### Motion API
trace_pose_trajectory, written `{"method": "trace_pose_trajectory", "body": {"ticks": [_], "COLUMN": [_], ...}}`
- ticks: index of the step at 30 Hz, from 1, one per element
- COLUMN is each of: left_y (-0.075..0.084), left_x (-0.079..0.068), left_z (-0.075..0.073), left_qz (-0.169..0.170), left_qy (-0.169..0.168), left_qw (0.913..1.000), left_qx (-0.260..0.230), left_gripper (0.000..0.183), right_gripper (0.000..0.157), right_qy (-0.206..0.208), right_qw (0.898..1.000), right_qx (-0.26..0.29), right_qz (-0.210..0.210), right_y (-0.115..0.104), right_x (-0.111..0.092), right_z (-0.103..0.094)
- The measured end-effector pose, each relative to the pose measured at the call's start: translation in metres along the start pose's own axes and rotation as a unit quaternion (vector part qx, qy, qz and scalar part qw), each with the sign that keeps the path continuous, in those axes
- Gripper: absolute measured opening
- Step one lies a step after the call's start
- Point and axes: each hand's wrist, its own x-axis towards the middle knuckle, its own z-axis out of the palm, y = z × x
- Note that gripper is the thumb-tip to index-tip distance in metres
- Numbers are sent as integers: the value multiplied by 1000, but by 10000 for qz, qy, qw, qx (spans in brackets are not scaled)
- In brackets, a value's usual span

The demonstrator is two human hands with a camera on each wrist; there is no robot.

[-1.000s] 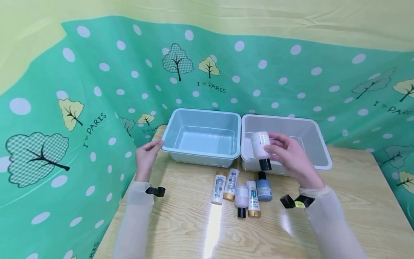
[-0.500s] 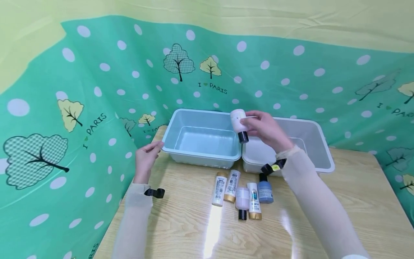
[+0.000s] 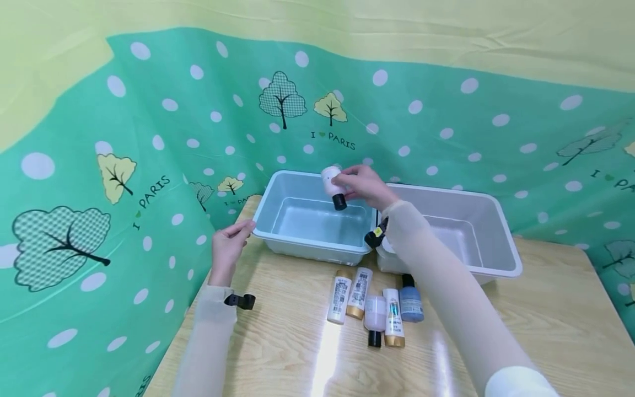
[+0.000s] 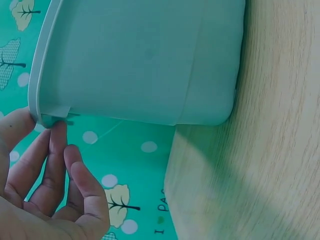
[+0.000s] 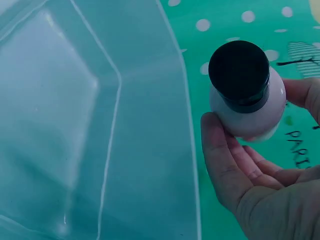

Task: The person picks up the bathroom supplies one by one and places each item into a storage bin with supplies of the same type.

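A pale pink bottle (image 3: 331,182) with a black cap is gripped by my right hand (image 3: 366,186), cap pointing down, over the light blue bin (image 3: 317,252). In the right wrist view, thumb and fingers lie on opposite sides of the bottle (image 5: 250,122), whose black cap faces the camera. My left hand (image 3: 229,249) pinches the blue bin's left rim corner; the left wrist view shows the thumb on the rim (image 4: 37,75) and fingertips beneath it. The bin stands on the table, and nothing shows inside the part of it in sight.
Right beside it stands a grey bin (image 3: 488,215), partly covered by my right forearm. Before the bins lie white tubes with gold caps (image 3: 339,298), another pink bottle (image 3: 375,313) and a blue bottle (image 3: 411,306). A green patterned cloth (image 3: 188,160) hangs behind the wooden table (image 3: 278,342).
My right hand has carried the pink bottle left, from over the grey bin to over the blue one. The left hand keeps its hold on the rim.
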Motion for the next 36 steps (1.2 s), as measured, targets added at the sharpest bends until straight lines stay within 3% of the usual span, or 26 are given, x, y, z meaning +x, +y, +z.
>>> {"method": "trace_pose_trajectory", "body": {"ticks": [7,15,25,30,36], "left_y": [-1,1,0,2,1], "left_x": [-1,-2,-3,-4,-2], "left_z": [0,3,6,3,-2], "left_qz": [-6,20,-94,6,-87], "left_qy": [-51,-141,-198,-80,-40], "left_qw": [10000,9997,9996,9997,9998], "left_qx": [-66,-205,-153,-232,-153], "left_gripper": [43,43,40,38,43], "right_gripper": [65,42,50,41,43], "right_qy": [-286,-553,-613,-754,-771], "right_qw": [9958,9864,9768,9750,9859], "right_qx": [-864,-1537,-1717,-1771,-1081], "right_qz": [-66,172,1122,1114,1018], "right_y": [3,19,55,55,46], "right_x": [28,43,54,56,56], "right_z": [14,20,36,40,40]}}
